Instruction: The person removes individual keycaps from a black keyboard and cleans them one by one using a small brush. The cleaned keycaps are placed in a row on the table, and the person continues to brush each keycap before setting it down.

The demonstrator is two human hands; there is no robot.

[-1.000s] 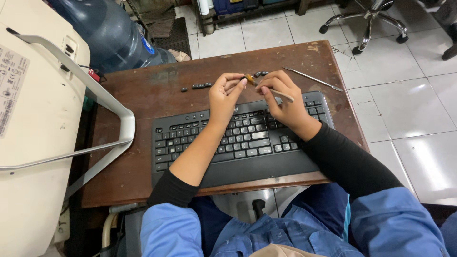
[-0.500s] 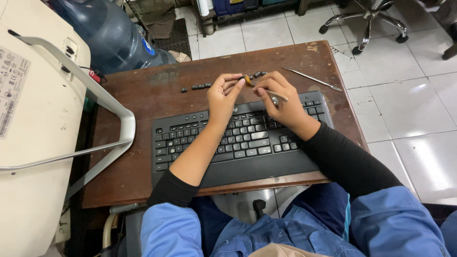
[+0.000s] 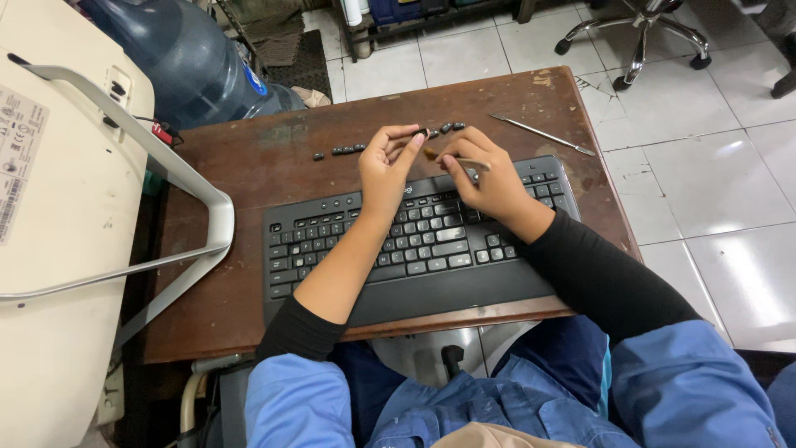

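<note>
A black keyboard point(image 3: 332, 249) lies on a worn brown wooden table point(image 3: 249, 174). My left hand point(image 3: 385, 170) rests over the keyboard's top edge and pinches a small black keycap between thumb and fingers. My right hand point(image 3: 489, 178) is beside it, holding a thin brush-like tool point(image 3: 452, 158) whose tip points at that keycap. Several loose black keycaps point(image 3: 344, 150) sit in a row on the table beyond the keyboard, with more point(image 3: 452, 127) just behind my fingers.
A slim metal tool point(image 3: 543, 134) lies at the table's far right. A large cream appliance with a grey metal handle point(image 3: 124, 149) stands to the left. A blue water jug point(image 3: 195, 62) and an office chair base point(image 3: 643, 37) stand on the tiled floor behind.
Both hands stay over the keyboard's top edge with only slight finger and tool movement. The camera view shifted a little.
</note>
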